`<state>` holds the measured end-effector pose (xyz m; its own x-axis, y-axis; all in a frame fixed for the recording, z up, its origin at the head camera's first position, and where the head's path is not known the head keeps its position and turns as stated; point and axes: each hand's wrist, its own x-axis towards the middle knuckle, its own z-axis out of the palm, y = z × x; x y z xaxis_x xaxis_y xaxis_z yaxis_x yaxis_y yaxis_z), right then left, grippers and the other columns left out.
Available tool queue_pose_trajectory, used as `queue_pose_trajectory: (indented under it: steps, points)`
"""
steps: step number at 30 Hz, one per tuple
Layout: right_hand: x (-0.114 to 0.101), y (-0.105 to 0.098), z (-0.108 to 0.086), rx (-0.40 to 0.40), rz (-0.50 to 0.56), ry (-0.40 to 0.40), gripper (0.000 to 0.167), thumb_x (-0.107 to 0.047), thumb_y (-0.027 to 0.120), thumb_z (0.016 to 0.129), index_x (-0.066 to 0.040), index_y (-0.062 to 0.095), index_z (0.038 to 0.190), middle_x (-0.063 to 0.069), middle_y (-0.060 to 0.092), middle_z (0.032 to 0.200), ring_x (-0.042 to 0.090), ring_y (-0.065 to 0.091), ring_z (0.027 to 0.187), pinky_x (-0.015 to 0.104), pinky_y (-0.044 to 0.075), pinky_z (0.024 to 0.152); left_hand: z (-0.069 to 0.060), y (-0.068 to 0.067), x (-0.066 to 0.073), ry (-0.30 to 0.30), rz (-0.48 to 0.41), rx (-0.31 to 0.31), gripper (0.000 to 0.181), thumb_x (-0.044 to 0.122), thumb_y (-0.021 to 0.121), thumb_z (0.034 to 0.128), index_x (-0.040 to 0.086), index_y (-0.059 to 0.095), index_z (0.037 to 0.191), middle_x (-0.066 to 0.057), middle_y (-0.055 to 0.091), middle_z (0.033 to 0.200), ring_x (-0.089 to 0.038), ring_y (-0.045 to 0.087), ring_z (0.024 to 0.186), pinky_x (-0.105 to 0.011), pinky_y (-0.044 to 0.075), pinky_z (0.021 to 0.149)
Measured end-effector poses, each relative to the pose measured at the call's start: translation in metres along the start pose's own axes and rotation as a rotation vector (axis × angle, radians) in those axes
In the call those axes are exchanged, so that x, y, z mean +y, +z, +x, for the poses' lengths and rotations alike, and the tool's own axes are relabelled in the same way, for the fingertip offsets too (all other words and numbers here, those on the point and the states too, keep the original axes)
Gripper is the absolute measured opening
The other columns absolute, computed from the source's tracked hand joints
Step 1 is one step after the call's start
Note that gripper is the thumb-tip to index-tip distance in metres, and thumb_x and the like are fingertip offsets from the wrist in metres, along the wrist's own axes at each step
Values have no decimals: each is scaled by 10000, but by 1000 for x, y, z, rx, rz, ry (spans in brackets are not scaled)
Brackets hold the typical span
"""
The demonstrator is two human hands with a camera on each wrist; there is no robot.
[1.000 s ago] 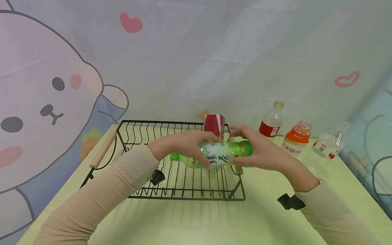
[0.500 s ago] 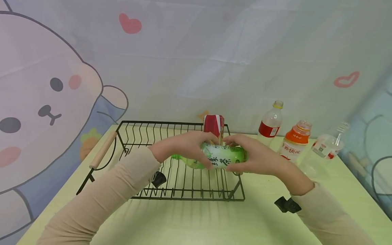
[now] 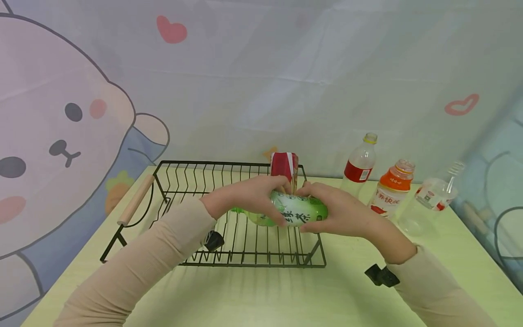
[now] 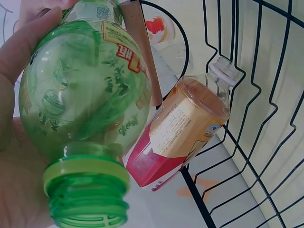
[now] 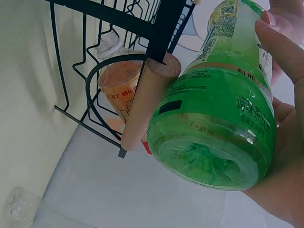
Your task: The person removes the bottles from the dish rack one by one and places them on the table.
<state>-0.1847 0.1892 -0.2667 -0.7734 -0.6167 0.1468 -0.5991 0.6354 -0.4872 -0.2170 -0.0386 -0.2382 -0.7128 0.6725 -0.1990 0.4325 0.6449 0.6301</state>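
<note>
Above the black wire rack point(image 3: 245, 265) a green tea bottle point(image 3: 300, 211) lies level, its neck toward the left. Around its shoulder end my left hand point(image 3: 255, 195) grips it, thumb in front. My right hand point(image 3: 347, 213) holds the base end, with fingertips close to the left hand's. No cap covers the green threaded mouth point(image 4: 88, 194) in the left wrist view. In the rack's right rear corner stands a red-and-beige labelled bottle point(image 4: 185, 123), neck down among the wires; its lower part hides behind my hands in the head view.
Wooden handles point(image 3: 136, 200) sit at the rack's ends. To its right on the table point(image 3: 253, 299) stand a red-labelled bottle point(image 3: 359, 165), an orange-and-white labelled bottle point(image 3: 392, 188) and a clear bottle point(image 3: 433, 200). A printed cloth point(image 3: 253, 81) hangs behind.
My right hand has shifted left and slightly down, nearer my left hand. The tea bottle has turned a little, its base end now further left. My left hand has barely moved.
</note>
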Motion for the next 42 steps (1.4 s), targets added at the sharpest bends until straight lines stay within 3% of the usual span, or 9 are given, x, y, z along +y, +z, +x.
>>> queue_pose_trajectory:
  steps: [21, 31, 37, 42]
  points:
    - [2, 0, -5, 10, -106, 15, 572, -369, 807, 767, -169, 582, 1254, -29, 602, 1082, 125, 526, 883, 271, 472, 687, 3, 3, 4, 31, -21, -17, 581, 250, 845, 725, 142, 485, 1167, -61, 564, 1216, -188, 559, 989, -269, 511, 773]
    - [2, -5, -9, 42, -133, 10, 588, -335, 811, 766, -153, 562, 1267, -27, 603, 1104, 127, 525, 897, 279, 474, 693, 1, -5, 4, 76, -43, 2, 580, 263, 850, 716, 146, 526, 1182, -31, 558, 1200, -182, 537, 1036, -286, 486, 838]
    - [4, -10, -13, 69, -116, 40, 673, -308, 824, 754, -117, 542, 1334, -9, 603, 1189, 143, 530, 914, 309, 487, 736, 0, -10, 3, 68, -69, 19, 664, 286, 863, 698, 152, 502, 1239, -52, 539, 1243, -199, 559, 1033, -306, 510, 826]
    - [5, -12, -17, 85, -111, 77, 669, -325, 838, 732, -136, 553, 1307, -30, 602, 1137, 143, 532, 893, 309, 495, 735, -1, -14, 2, 46, -75, 33, 698, 305, 864, 703, 164, 481, 1269, -33, 535, 1252, -193, 558, 1028, -306, 510, 829]
